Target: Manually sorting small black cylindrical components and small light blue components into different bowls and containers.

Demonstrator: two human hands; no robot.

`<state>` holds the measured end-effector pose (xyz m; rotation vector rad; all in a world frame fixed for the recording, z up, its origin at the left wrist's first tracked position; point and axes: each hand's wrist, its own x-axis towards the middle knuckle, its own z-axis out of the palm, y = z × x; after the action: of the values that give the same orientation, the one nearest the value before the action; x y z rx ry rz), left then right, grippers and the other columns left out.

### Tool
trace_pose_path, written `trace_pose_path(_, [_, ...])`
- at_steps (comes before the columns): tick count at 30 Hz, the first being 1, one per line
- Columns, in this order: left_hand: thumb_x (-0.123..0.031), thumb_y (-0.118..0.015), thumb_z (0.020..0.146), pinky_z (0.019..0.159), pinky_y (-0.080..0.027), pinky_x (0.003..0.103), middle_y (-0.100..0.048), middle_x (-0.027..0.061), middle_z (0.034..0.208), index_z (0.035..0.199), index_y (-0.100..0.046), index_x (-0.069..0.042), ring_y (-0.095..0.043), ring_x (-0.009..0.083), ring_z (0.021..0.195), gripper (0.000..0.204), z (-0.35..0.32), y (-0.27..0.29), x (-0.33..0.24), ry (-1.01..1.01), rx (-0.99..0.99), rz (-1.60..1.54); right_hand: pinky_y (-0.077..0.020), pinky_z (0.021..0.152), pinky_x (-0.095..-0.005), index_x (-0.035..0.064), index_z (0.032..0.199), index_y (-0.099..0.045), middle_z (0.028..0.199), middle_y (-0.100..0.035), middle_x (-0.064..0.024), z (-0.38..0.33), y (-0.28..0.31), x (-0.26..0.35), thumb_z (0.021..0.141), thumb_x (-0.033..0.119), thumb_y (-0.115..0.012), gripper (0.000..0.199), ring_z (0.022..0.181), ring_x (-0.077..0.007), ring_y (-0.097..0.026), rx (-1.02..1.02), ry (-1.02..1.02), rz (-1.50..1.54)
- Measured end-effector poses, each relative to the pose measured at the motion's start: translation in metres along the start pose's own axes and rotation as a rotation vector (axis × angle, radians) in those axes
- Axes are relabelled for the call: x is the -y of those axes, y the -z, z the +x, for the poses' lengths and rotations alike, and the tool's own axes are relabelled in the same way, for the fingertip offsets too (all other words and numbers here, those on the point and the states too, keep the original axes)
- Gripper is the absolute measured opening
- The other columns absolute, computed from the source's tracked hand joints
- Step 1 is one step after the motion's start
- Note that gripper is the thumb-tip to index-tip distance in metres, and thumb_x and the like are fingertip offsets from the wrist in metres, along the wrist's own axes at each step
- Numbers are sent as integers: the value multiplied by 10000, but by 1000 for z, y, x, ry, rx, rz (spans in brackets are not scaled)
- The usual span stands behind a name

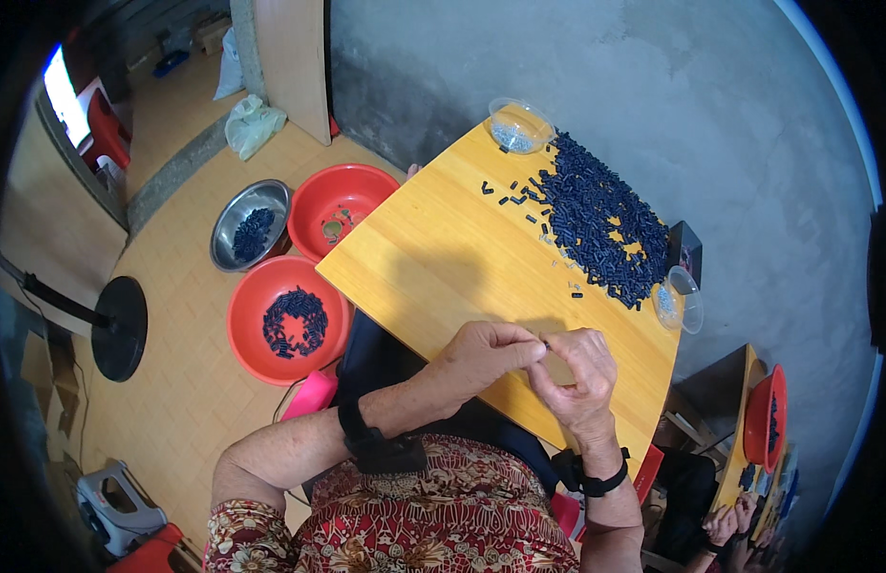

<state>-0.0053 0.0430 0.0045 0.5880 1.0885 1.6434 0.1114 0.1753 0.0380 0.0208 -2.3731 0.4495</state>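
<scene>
Both of my hands meet over the near edge of a yellow wooden table (424, 258). My left hand (476, 358) is closed, thumb and forefinger pinched at a tiny dark piece (546, 345). From the other side, my right hand (578, 377) pinches at the same piece, its fingers curled. Most of the piece is hidden by the fingertips. Toward the back right of the table spreads a large pile of short black cylindrical pieces (596, 205). Several loose ones lie along its left side, with small pale bits at its near edge.
Clear plastic bowls with small pale parts stand at the pile's far end (521, 126) and right end (686, 304), near a black box (686, 246). On the floor at left are red basins (242, 334) (314, 191), a steel bowl (223, 224) and a black stand base (123, 329). Another person's hands (729, 520) show lower right.
</scene>
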Motion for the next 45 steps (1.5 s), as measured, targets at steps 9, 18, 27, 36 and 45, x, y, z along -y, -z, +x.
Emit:
trace_pose_path(9, [-191, -647, 907, 798, -462, 224, -687, 32, 894, 970, -681, -18, -615, 76, 851, 187, 3, 60, -65, -181, -326, 139, -488, 725, -399, -8, 989, -671, 869, -662, -155, 0, 0, 2, 705, 15, -749, 295, 789, -330, -623, 84, -19, -16])
trace_pose_path(18, [-201, -649, 878, 701, -466, 218, -716, 51, 912, 1049, -665, -128, -662, 99, 807, 186, -59, 231, -52, -145, -893, -31, -481, 710, -402, -17, 900, -668, 844, -656, -168, -5, 16, -6, 733, -35, -687, 170, 775, -330, -617, 75, -107, -117])
trace_pose_path(27, [-194, -549, 885, 804, -446, 362, -665, 40, 912, 1034, -607, -124, -632, 161, 838, 174, -88, 302, 20, 88, -1109, 5, -489, 696, -380, -8, 875, -659, 843, -655, -155, -1, 42, -24, 738, -34, -687, 142, 766, -315, -623, 28, -157, -218])
trace_pose_path(36, [-161, -567, 897, 820, -461, 329, -678, 13, 974, 1173, -595, -116, -633, 131, 872, 281, -81, 283, -28, -81, -1042, 0, -506, 691, -368, -28, 903, -673, 849, -665, -166, -6, 39, -85, 824, 128, -665, 175, 764, -299, -652, 45, -577, 0])
trace_pose_path(45, [-123, -590, 935, 876, -512, 255, -696, 56, 1017, 1111, -650, -47, -659, 121, 937, 201, -38, 101, -94, -252, -490, 137, -506, 680, -426, 24, 819, -672, 841, -660, -164, 14, 4, -112, 732, 328, -751, 325, 772, -308, -646, 285, -677, -297])
